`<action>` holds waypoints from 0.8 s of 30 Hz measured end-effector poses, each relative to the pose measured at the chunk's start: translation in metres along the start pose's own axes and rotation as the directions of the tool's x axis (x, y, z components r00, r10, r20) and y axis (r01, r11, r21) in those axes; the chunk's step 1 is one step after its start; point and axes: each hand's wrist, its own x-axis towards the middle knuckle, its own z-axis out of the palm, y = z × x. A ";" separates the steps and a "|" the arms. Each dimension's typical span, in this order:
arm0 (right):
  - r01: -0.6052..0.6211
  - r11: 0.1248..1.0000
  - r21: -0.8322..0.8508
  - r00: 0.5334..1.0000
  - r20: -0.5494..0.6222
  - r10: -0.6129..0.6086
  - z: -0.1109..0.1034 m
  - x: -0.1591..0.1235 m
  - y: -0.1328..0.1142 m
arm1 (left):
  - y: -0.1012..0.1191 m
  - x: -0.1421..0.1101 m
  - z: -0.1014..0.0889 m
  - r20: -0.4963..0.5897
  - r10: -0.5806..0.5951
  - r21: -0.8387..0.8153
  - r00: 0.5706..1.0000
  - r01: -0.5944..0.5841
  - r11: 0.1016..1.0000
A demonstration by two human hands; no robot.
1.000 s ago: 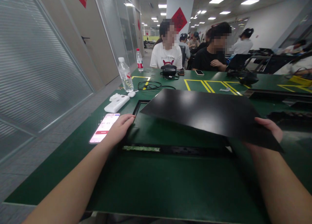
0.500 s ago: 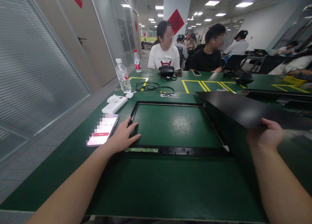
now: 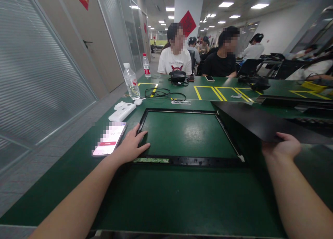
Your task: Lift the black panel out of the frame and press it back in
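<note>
A thin black rectangular frame (image 3: 208, 161), like a screen bezel, lies flat on the green table. A green strip, perhaps a circuit board, shows on its near side. My left hand (image 3: 131, 143) rests on the left side of the frame, its fingers spread. Off to the right, my right hand (image 3: 282, 148) grips the near edge of a thin, dark flat panel (image 3: 249, 119). That panel is held tilted above the table, to the right of the frame. Some of the right fingers are hidden beneath it.
Left of the frame lie a lit phone (image 3: 109, 140) and a white device (image 3: 122, 112). Behind them stand water bottles (image 3: 132, 84) (image 3: 146, 66). A black cable (image 3: 166, 92) and long dark parts (image 3: 293, 102) lie farther back. Two people sit across the table (image 3: 177, 201).
My right hand and the dark panel have dropped slightly, exposing more dark parts behind the panel. My left hand and the frame stay put.
</note>
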 end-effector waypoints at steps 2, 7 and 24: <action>-0.011 1.000 -0.001 1.000 -0.013 0.011 0.000 -0.002 0.000 | 0.000 0.000 0.000 0.008 0.006 0.004 1.000 -0.006 1.000; -0.019 1.000 -0.004 1.000 -0.021 0.019 0.001 -0.003 0.005 | 0.001 0.001 0.000 0.013 -0.005 0.001 1.000 0.005 1.000; -0.194 0.969 -0.152 0.977 -0.122 0.177 -0.005 0.009 0.009 | 0.001 0.001 0.000 0.025 -0.001 0.022 1.000 0.000 1.000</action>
